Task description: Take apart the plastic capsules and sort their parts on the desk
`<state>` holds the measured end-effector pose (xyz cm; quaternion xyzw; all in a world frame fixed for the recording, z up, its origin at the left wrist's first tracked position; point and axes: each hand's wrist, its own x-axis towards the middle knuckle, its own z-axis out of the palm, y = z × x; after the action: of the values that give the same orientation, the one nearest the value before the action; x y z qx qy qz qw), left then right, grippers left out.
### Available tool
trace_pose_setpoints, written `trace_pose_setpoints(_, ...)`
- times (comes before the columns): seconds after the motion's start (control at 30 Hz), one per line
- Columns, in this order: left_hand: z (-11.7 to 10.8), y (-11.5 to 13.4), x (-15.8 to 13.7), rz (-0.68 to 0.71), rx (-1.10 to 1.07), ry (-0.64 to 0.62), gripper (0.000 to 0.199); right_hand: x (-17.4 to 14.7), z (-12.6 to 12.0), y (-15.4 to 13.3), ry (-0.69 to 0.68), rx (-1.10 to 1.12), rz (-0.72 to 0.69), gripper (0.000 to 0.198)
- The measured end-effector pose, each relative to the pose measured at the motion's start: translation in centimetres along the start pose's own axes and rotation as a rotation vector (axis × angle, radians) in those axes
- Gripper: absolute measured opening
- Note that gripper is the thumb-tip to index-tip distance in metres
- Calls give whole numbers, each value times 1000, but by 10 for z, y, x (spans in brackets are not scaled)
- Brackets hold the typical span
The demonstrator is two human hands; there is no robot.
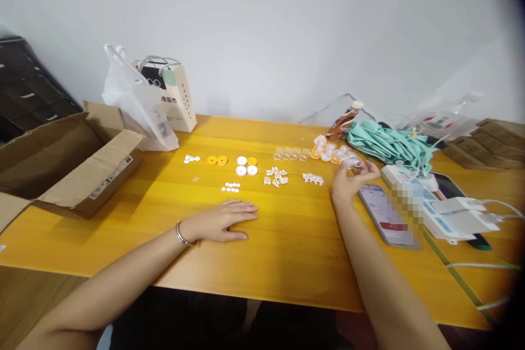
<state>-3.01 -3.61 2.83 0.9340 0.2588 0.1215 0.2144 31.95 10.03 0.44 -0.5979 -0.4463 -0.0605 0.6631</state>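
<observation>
My left hand (223, 221) lies flat on the table, fingers stretched out and holding nothing. In front of it are small white discs (231, 187) in two rows. My right hand (351, 179) is raised at the right, its fingers curled around a clear plastic piece (351, 161) at the edge of a pile of clear and orange parts (324, 150). Left of this pile are clear round cups (292, 154) in rows. White openwork parts (275, 176) and another white cluster (313, 179) lie nearer. White wheels (241, 171) and yellow wheels (217, 160) sit further left, beside small white pieces (191, 158).
An open cardboard box (110, 175), a white plastic bag (143, 104) and a paper bag (182, 98) stand left. At right are a bottle (343, 121), a folded green umbrella (389, 145), a phone (379, 213), a power strip (435, 216) with cables and brown packages (488, 145).
</observation>
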Motion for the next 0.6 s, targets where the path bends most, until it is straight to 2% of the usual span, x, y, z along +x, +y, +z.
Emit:
trace_pose_setpoints(0.1, 0, 0, 0, -1, 3, 4, 58, -27, -5, -32, -80, 110, -54, 44)
trace_pose_setpoints(0.2, 0, 0, 1, 0, 22, -21, 59, -66, -14, -60, -329, 246, -72, 49)
trace_pose_setpoints(0.33, 0, -1, 1, 6, 17, -9, 59, -115, -32, -84, -884, 385, -140, 55)
trace_pose_setpoints(0.43, 1, -2, 0, 16, 0, 24, 58, -132, -41, -90, -1168, 379, -153, 60)
trace_pose_setpoints(0.5, 3, -3, 0, 7, -14, 74, 54, -134, -41, -90, -1246, 383, -132, 63)
trace_pose_setpoints(0.6, 5, -4, 2, -35, -58, 181, 41, -132, -37, -90, -1273, 418, -94, 69)
